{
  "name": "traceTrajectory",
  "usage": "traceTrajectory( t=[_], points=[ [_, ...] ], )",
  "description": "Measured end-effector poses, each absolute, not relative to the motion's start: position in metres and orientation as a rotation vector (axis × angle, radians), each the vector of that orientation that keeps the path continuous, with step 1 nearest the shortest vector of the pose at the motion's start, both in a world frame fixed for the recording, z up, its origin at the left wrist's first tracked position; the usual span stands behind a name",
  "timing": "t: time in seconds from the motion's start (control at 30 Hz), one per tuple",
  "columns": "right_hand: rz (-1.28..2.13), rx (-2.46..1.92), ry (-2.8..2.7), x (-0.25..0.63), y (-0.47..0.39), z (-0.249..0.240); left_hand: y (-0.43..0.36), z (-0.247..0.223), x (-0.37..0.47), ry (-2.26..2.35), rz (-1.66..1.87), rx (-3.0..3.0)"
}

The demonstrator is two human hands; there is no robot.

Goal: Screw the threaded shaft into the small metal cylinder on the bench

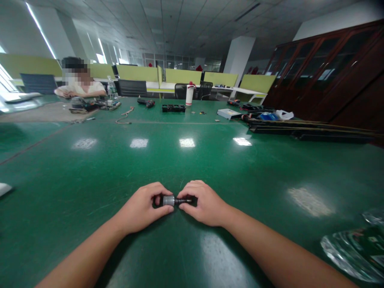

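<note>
Low over the green table (159, 160) I have a short metal cylinder with a narrow dark ridged shaft (169, 200), lying crosswise between my hands. Its exact kind I cannot make out. My left hand (147, 206) grips the silvery cylinder end, with thumb and fingers on either side. The dark shaft points right, into my right hand (204, 202), whose thumb and fingers pinch it close to the cylinder. Both wrists come in from the bottom corners, and the part's far ends are partly hidden by my fingers.
A clear plastic bottle (354, 252) lies at the lower right. Across the table stand a white bottle with red cap (189, 94), a black block (173, 108), a power drill (146, 103) and a grey metal box (229, 114). Black rails (279, 127) lie right; a person (79, 84) sits far left.
</note>
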State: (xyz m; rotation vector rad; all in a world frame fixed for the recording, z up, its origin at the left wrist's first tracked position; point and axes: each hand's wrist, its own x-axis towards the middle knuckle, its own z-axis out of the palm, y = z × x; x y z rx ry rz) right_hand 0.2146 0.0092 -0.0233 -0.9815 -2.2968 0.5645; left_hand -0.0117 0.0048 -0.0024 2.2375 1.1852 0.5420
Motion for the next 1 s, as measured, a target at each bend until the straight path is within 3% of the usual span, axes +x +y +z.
traceTrajectory(
  t=[1.0],
  points=[
    [0.504,-1.16,-2.225,0.2156,0.0106,-0.0239,0.0044,-0.0014,-0.0103,1.212,0.57,2.223]
  ],
)
